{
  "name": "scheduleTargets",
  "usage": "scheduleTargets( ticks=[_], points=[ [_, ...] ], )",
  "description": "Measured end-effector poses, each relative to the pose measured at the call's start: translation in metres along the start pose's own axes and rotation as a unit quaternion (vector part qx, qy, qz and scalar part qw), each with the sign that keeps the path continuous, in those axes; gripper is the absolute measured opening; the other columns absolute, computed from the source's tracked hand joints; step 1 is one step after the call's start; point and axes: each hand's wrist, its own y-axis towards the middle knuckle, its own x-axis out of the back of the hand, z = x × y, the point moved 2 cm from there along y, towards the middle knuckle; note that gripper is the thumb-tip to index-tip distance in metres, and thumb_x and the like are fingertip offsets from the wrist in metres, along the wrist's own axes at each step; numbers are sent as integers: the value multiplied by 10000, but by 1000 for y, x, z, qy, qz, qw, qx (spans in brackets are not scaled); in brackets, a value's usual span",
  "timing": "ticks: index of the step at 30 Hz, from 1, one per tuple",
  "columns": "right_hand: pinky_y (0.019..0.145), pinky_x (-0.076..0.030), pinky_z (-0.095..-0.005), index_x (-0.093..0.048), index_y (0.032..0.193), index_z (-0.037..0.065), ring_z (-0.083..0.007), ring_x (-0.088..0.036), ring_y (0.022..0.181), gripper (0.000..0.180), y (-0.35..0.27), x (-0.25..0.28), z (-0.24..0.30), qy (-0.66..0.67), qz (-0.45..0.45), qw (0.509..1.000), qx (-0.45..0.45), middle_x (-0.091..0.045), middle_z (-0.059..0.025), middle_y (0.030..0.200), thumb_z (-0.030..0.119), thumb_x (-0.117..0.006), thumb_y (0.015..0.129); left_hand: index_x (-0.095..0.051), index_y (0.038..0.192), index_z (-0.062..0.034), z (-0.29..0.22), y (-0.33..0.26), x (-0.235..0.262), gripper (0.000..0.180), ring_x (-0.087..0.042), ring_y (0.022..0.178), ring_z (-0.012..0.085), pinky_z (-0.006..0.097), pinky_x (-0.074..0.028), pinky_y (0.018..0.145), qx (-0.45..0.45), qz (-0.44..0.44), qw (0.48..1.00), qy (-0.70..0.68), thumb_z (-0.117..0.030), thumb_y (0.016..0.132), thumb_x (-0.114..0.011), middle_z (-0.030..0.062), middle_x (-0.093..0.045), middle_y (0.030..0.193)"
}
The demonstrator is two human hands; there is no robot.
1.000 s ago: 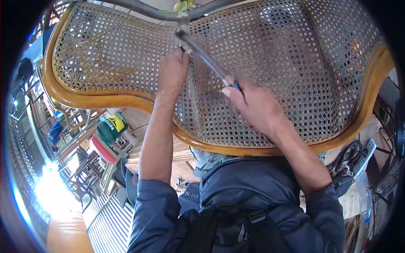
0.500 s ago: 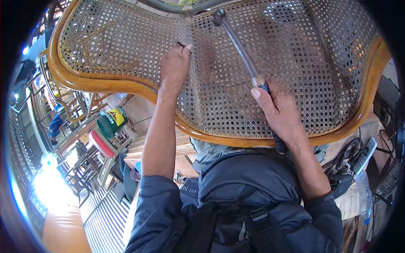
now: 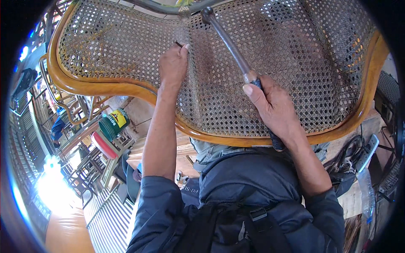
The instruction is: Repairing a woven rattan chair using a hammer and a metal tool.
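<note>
Head view: I see the hammer (image 3: 230,44) has swung up off the cane seat (image 3: 270,80) since a second ago, its head now raised near the far rim, right hand (image 3: 274,107) clenched on the grip. My left hand (image 3: 172,65) stays pinching a small peg (image 3: 179,43) against the weave, so I judge another blow is being readied

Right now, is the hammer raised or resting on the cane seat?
Raised: the hammer is gripped by the right hand, its head lifted clear of the cane webbing.
</note>
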Motion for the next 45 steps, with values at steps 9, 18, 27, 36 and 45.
scheduleTargets(
  ticks=[9,18,27,36,45],
  points=[
    [607,-469,-455,-539,935,-1,-404,-607,668,385,-9,-12,15,50,-17,993,110,-581,-210,707,383,-561,907,-648,851,-43,-7,-4,2,293,-610,776,418,496,-474,691,-54,-22,998,20,-330,866,-591,218,-636,815],
    [644,-482,-494,-532,938,-38,-442,-619,730,396,2,-27,10,-53,38,997,45,-617,-261,754,357,-508,934,-621,816,-32,-2,-6,2,284,-587,766,428,501,-454,670,-84,-27,996,31,-305,880,-578,215,-616,777],
    [637,-486,-491,-529,927,-40,-446,-615,723,403,17,-26,8,-76,43,996,28,-608,-272,740,361,-497,936,-608,799,-21,-5,-3,3,318,-587,767,425,505,-448,672,-71,5,997,43,-327,880,-576,220,-614,783],
    [723,-479,-498,-558,976,-49,-461,-611,829,425,17,-26,-3,-93,76,993,-7,-613,-310,827,368,-477,941,-615,776,12,2,5,0,355,-586,762,435,504,-449,693,-101,-38,994,27,-326,874,-565,250,-609,783],
    [723,-479,-489,-553,1012,-66,-461,-609,837,448,4,-6,0,-68,8,998,-7,-614,-298,842,372,-507,929,-677,831,-9,11,8,-5,420,-649,692,326,407,-483,661,-70,-45,996,12,-401,891,-539,185,-640,696]
  ],
)
